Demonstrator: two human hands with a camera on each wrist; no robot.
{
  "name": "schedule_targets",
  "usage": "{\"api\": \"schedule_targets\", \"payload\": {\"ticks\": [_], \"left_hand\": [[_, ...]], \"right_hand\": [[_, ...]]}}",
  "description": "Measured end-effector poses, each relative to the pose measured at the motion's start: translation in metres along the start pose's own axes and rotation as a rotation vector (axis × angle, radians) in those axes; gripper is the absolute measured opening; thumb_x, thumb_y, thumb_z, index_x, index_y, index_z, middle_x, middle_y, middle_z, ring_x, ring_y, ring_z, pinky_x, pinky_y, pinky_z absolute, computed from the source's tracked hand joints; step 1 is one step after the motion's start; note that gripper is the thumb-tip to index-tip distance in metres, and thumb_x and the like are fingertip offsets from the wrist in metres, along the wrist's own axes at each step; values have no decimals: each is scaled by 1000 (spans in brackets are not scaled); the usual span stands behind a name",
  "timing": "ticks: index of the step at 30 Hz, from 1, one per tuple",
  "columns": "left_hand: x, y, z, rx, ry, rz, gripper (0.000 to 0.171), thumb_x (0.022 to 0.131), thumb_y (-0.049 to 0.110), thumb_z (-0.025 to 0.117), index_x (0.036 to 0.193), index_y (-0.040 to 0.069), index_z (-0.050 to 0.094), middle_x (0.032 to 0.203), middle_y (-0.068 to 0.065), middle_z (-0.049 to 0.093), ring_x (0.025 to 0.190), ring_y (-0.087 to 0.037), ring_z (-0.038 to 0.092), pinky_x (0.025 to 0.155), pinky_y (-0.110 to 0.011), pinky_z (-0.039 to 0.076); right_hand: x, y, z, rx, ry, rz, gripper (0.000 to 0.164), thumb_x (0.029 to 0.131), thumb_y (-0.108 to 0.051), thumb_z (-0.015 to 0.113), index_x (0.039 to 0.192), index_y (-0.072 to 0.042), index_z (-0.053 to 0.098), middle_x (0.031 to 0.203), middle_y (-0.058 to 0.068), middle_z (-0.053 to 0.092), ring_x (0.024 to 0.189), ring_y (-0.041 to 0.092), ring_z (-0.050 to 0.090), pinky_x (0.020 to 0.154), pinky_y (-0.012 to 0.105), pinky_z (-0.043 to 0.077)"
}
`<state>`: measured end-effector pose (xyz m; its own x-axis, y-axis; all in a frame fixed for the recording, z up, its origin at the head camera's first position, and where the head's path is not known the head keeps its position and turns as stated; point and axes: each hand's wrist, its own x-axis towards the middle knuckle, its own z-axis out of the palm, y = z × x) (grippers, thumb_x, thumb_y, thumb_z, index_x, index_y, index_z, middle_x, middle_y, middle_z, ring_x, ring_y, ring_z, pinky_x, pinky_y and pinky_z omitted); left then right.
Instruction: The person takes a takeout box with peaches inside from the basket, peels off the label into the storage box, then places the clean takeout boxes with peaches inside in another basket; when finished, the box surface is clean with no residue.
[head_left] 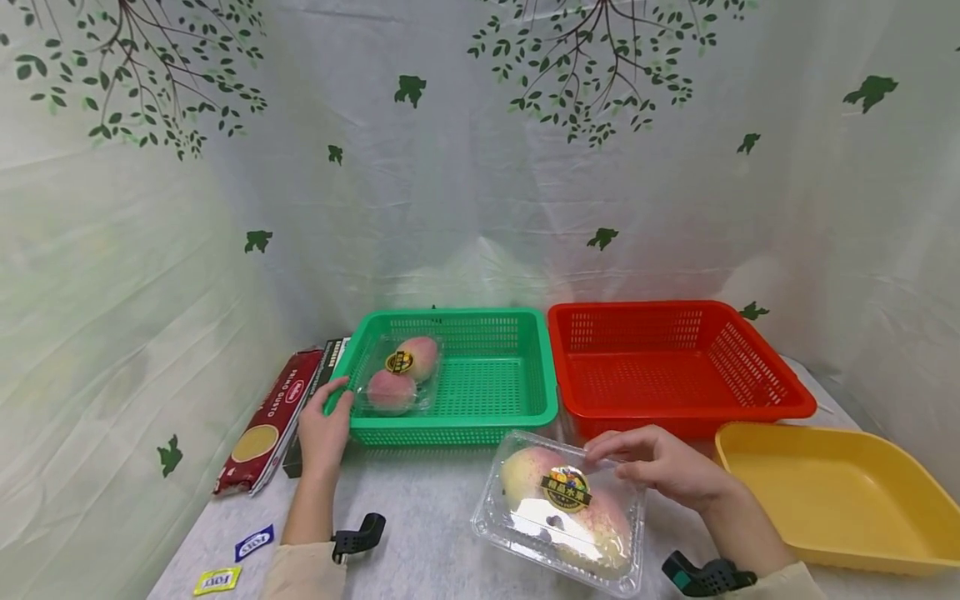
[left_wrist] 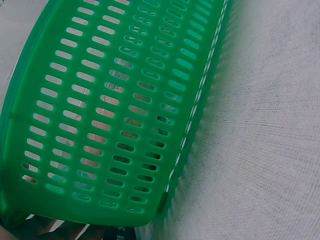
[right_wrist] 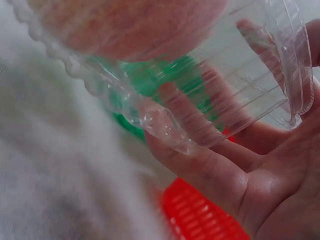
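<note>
In the head view my right hand [head_left: 663,462] holds a clear plastic box of peaches [head_left: 566,521] by its back right edge, in front of the baskets. Two pink-yellow peaches show through its lid, under a black and gold label. The right wrist view shows the fingers [right_wrist: 195,165] spread along the box wall, with one peach [right_wrist: 135,25] inside. My left hand [head_left: 325,429] grips the front left corner of the green basket [head_left: 450,435]; its fingertips are mostly hidden in the left wrist view. Inside that basket, at the left, lies another clear box of peaches [head_left: 393,387].
A red basket [head_left: 682,408] stands right of the green one. At the front right lies a yellow tray [head_left: 847,492]. Left of the green basket are a dark red pack [head_left: 270,421] and a black box [head_left: 294,458]. Blue [head_left: 254,542] and yellow packets [head_left: 217,581] lie front left.
</note>
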<state>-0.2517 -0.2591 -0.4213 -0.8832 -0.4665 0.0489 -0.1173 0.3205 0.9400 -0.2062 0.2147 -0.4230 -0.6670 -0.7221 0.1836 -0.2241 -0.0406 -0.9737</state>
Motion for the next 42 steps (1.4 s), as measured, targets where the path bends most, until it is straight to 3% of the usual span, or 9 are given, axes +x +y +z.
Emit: {"api": "schedule_targets", "payload": {"ticks": [8,13,16,21,29,34,39,42], "left_hand": [[-1,0,1,0,5,2,40,103,28,53,141,20,56,158,-12,41,148,-35,32,117,-64,27],[0,-1,2,0,3,1,41,103,29,52,142,21,55,158,-11,40,147,-34,32,117,-63,29],[0,-1,2,-1,-2,-3,41,103,30,51,143,21,55,159,-9,40,147,-33,32,117,-63,30],[1,-2,2,-4,0,0,41,103,30,51,143,21,55,159,-10,40,147,-33,32,117,-63,29],[2,-2,3,-4,39,14,39,102,28,53,139,19,58,157,-10,43,147,-34,33,117,-62,29],[-1,0,6,28,136,100,34,100,22,55,132,13,63,148,-16,51,143,-37,39,117,-60,29],[-8,10,8,57,244,261,28,98,17,59,125,9,66,141,-15,56,135,-36,47,112,-61,35],[-15,24,12,38,267,379,27,97,13,62,122,7,68,140,-14,57,135,-34,48,111,-60,37]], "right_hand": [[-2,19,-9,-5,24,44,34,98,0,49,129,9,60,129,17,67,115,20,63,92,31,55],[-3,28,-9,-93,131,153,34,100,-8,51,132,0,62,128,4,69,111,11,59,89,30,54],[0,32,-6,-122,185,179,35,102,-13,49,133,-3,62,130,3,67,115,7,59,94,27,51],[8,38,1,-143,244,165,34,104,-14,46,131,0,62,130,11,67,117,2,59,100,17,45],[15,44,7,-207,299,138,31,104,-14,48,126,-3,66,127,10,69,116,-5,58,99,12,42],[18,47,10,-215,314,94,29,104,-15,50,124,-3,67,126,11,69,115,-4,59,99,11,44],[18,42,12,-254,367,109,26,102,-15,54,123,-7,68,124,13,69,115,0,59,99,14,45],[16,34,13,-301,386,108,25,101,-16,56,122,-11,69,124,11,70,115,1,59,99,16,46]]}}
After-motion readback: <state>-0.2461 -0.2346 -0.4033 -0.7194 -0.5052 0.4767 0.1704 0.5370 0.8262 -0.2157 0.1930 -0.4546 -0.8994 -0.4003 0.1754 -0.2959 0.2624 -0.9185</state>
